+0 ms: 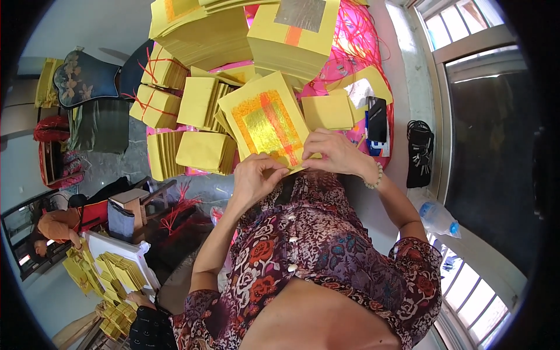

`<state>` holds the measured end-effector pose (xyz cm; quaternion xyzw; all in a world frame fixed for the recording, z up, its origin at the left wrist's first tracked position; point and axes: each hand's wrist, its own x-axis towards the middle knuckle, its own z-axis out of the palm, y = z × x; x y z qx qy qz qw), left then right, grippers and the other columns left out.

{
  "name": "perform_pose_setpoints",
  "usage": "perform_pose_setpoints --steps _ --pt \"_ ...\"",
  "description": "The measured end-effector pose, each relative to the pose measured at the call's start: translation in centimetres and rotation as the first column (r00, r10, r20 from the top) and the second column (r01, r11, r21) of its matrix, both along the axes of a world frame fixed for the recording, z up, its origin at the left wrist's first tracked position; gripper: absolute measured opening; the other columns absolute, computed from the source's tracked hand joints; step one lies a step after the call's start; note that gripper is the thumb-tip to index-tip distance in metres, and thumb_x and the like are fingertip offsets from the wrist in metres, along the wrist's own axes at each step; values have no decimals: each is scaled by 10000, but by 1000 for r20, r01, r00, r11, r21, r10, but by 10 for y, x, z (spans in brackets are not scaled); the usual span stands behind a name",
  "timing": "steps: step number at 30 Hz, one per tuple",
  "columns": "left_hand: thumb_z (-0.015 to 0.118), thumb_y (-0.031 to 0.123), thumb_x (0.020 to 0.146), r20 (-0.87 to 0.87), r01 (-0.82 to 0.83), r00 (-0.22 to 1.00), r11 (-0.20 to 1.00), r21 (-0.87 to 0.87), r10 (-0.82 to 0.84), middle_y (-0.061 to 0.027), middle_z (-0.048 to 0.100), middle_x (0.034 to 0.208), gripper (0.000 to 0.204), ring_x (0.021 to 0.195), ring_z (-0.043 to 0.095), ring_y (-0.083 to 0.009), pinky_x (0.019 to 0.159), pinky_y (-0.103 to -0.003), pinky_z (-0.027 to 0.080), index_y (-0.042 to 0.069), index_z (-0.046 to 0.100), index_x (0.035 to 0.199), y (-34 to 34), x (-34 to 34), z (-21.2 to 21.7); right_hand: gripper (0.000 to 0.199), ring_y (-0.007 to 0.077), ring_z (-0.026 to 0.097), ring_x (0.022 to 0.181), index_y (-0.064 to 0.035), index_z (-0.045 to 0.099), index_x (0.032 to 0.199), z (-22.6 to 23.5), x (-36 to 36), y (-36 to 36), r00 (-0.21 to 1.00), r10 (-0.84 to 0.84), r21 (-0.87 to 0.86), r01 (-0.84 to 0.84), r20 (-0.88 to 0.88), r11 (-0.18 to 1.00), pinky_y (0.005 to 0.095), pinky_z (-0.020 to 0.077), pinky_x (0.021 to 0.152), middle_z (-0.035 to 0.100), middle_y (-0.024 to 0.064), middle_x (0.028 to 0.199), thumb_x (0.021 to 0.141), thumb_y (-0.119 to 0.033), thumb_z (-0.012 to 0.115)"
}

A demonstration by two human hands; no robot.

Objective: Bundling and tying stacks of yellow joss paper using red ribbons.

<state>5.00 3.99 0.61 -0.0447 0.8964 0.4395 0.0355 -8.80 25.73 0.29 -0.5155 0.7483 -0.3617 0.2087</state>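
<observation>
A yellow sheet of joss paper (267, 119) with a gold foil square, an orange border and a red-orange stripe lies tilted in front of me. Its near edge is pinched by both hands. My left hand (255, 179) closes thumb and fingers on the left part of that edge. At the near right corner, my right hand (336, 154), with a beaded bracelet on its wrist, grips the paper between thumb and fingertips. Whether more sheets lie under this one I cannot tell. Folded yellow paper packets (201, 150) stand just left of it, and another packet (328, 112) lies to the right.
Tall yellow paper stacks (207, 41) and a foil-topped stack (291, 49) stand at the back of the pink-covered table. Red-tied bundles (154, 107) sit at left; red strings (353, 29) and a phone (377, 119) at right. People work by a white table (140, 256) at lower left.
</observation>
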Motion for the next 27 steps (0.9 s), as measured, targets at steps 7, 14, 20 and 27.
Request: perform_pose_setpoints --steps 7,14,20,27 --pt "793 169 806 154 -64 987 983 172 38 -72 691 772 148 690 659 -170 655 -292 511 38 764 866 -3 -2 3 177 244 570 872 -85 669 826 2 -2 -2 1000 10 25 -10 14 1000 366 467 761 584 45 837 833 -246 743" --pt "779 263 803 222 -111 972 980 168 72 -69 726 814 189 678 680 -215 647 -324 515 80 775 845 -4 -4 1 172 250 567 868 -86 672 828 4 -3 -3 999 9 56 -12 46 998 372 464 762 581 48 831 835 -243 743" --pt "780 203 833 223 -110 972 980 168 71 -58 704 766 174 644 631 -108 613 -267 496 32 764 859 -3 -4 -1 178 256 567 866 -84 670 836 3 -3 -2 999 12 67 -15 43 998 381 464 755 578 52 827 838 -247 739" --pt "781 228 836 198 -156 971 981 115 131 -60 708 747 206 601 629 -123 593 -274 495 24 759 846 -2 -5 5 183 271 594 912 -84 629 920 5 5 -7 985 -1 -45 -7 -174 999 391 472 771 579 67 831 849 -228 716"
